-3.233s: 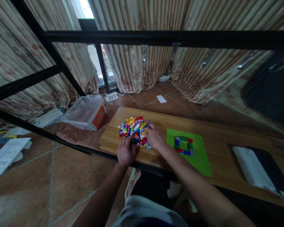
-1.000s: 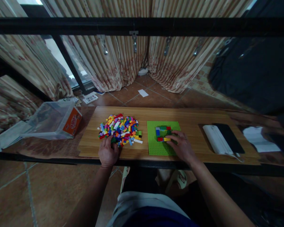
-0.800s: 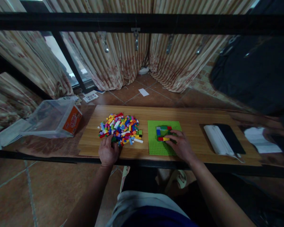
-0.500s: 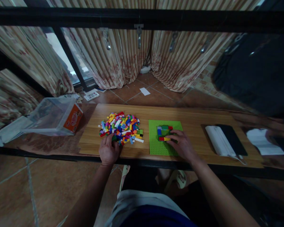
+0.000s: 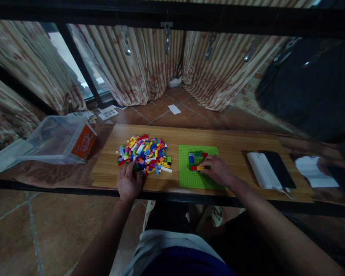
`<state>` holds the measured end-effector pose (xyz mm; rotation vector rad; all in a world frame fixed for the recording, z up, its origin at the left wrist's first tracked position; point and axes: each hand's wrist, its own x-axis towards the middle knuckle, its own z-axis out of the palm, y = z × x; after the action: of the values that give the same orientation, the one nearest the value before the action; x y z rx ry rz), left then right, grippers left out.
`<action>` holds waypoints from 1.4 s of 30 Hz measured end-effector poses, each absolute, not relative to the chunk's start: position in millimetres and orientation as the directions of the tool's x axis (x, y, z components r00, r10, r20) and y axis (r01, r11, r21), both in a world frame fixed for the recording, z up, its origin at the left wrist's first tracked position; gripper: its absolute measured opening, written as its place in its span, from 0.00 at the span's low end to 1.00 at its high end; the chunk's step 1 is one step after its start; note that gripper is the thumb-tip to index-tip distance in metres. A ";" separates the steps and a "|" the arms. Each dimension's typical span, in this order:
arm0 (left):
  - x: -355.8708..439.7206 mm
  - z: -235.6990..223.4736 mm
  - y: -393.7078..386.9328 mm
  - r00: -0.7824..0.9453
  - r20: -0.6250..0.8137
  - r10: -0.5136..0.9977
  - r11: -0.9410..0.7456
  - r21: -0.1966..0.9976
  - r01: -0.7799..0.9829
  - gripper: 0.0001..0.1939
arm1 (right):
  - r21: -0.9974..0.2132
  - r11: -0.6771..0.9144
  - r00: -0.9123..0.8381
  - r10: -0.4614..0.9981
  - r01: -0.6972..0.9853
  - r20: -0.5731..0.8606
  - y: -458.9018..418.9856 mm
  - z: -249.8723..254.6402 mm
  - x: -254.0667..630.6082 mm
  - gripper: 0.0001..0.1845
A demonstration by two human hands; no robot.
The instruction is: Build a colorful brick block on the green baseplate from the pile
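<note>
My left hand rests at the near edge of a heap of mixed toy building bricks. Its thumb and fingers are closed around a dark green brick. To the right lies a bright green baseplate. On it, a frame of bricks has a blue brick on its left side, a green brick at the back, and red and yellow bricks along the front. My right hand pinches a dark brick at the right end of that front row; the fingers partly hide it.
A clear plastic box with an orange label stands left of the wooden board. A white pouch-like item and a dark flat item lie on the right. Beyond is white paper. Metal clips hang from a bar.
My right hand has drawn its fingers closer together at the front brick row. The left hand stays at the heap with the dark green brick. The whole view has shifted slightly.
</note>
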<state>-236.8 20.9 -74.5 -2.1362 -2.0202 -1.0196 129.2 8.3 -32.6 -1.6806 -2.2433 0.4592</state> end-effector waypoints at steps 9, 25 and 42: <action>-236.7 -73.9 21.3 -0.055 0.460 0.886 -0.155 0.407 0.900 0.19 | -0.479 0.255 -0.231 0.967 0.840 0.110 -3.5 -38.2 123.9 0.09; -238.2 -72.6 21.8 -0.043 0.455 0.889 -0.169 0.414 0.894 0.20 | -0.767 -0.142 0.445 0.872 0.626 0.203 -20.6 -31.9 149.7 0.20; -235.1 -71.8 21.7 -0.076 0.435 0.897 -0.121 0.408 0.905 0.19 | -0.538 -0.263 0.479 0.820 0.801 0.312 -15.5 -65.5 87.8 0.30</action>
<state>-235.1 21.7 -71.8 -2.1268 -2.0741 -0.9837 87.8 -15.5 -65.5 -2.0791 -1.3350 0.0385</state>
